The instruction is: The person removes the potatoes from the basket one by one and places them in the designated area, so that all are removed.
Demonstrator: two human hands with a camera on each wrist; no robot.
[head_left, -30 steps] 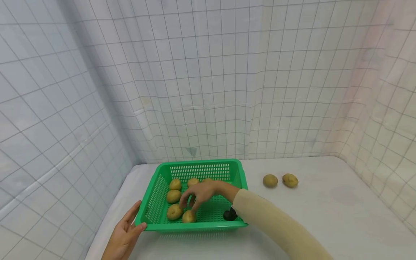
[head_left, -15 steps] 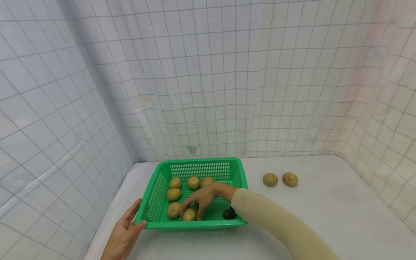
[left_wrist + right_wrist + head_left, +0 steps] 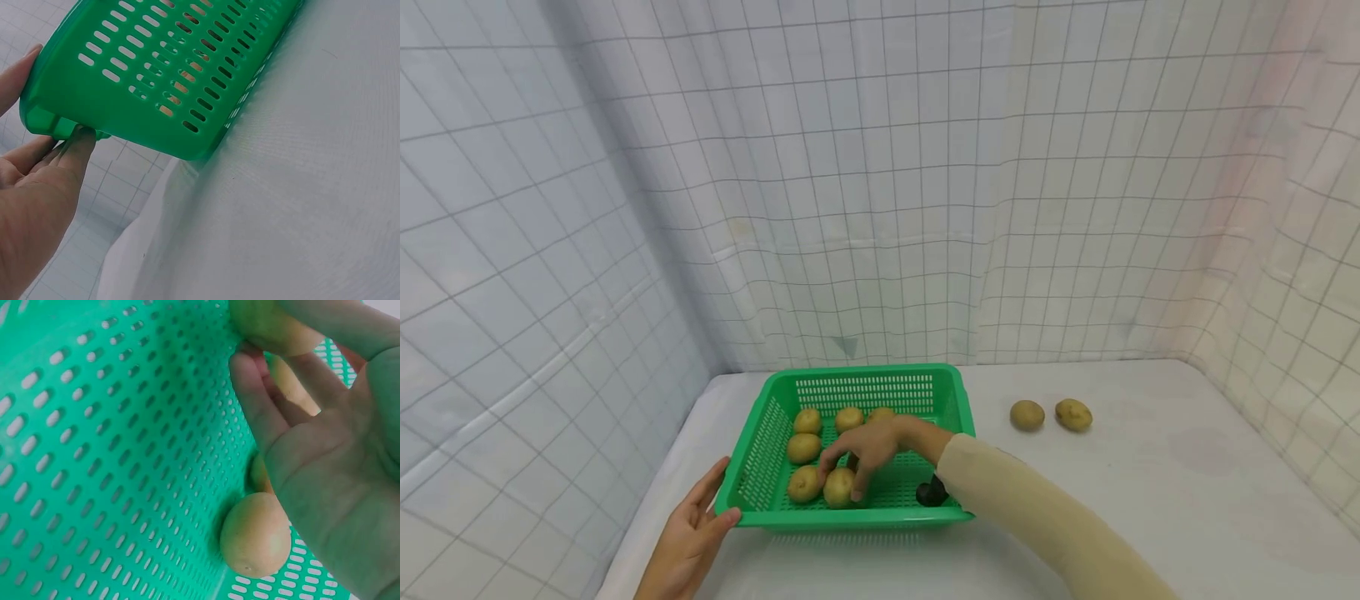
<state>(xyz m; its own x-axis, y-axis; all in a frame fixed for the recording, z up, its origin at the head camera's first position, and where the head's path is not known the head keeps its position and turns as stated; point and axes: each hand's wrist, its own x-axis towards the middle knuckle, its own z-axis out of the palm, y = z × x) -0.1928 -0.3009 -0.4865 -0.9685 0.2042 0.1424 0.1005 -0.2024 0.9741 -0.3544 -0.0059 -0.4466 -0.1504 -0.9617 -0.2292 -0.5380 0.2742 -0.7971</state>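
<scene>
Two hands work at a green basket (image 3: 857, 517) on the white surface (image 3: 1150, 517). The left hand (image 3: 688, 533) rests against the basket's near left corner, fingers (image 3: 72, 147) straight and relaxed, touching the rim without curling round it. Inside the basket lie several potatoes: three along the far wall and two on the left side. The right hand (image 3: 872, 450) reaches into the basket, fingers (image 3: 262, 409) curled round the front potato (image 3: 839, 487), which sits near the front wall beside another potato (image 3: 806, 483). Right of the basket, two loose potatoes (image 3: 1049, 415) lie side by side on the surface, well apart from it.
</scene>
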